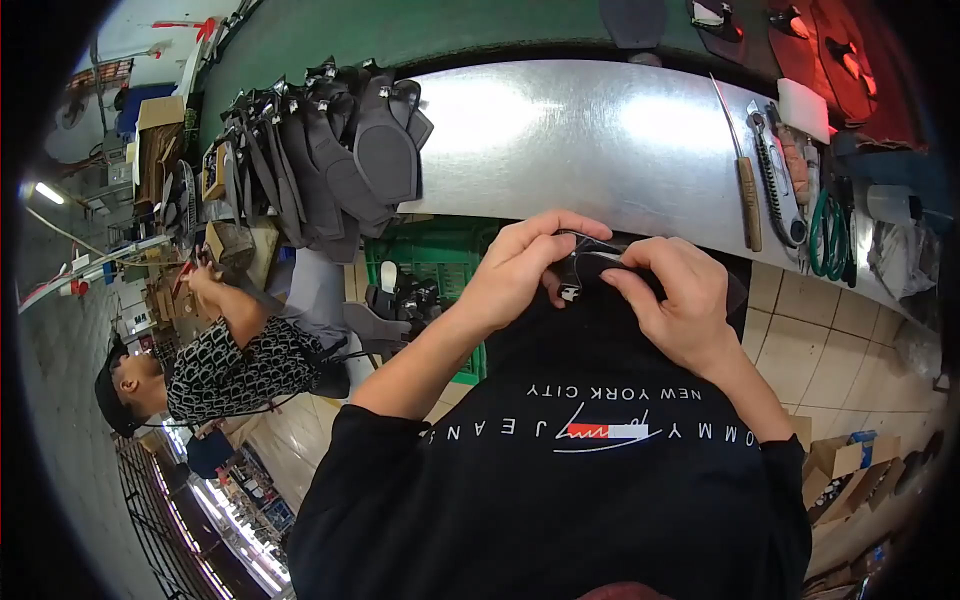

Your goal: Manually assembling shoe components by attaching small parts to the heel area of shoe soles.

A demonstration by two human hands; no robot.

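Note:
Close in front of my chest, both hands hold a dark sandal piece with a glossy black strap and a small shiny metal ornament. My left hand is closed round its left side, thumb on top. The thumb and index finger of my right hand pinch its right edge. Much of the piece is hidden by my fingers and blends into my black shirt. Left of my hands, on the metal worktop, lies an overlapping heap of similar grey sandal soles with black straps.
A wooden-handled awl, a utility knife and green-handled scissors lie at the right. Below the worktop stands a green crate beside more sandal pieces. Another person works at the left. Cardboard boxes stand lower right.

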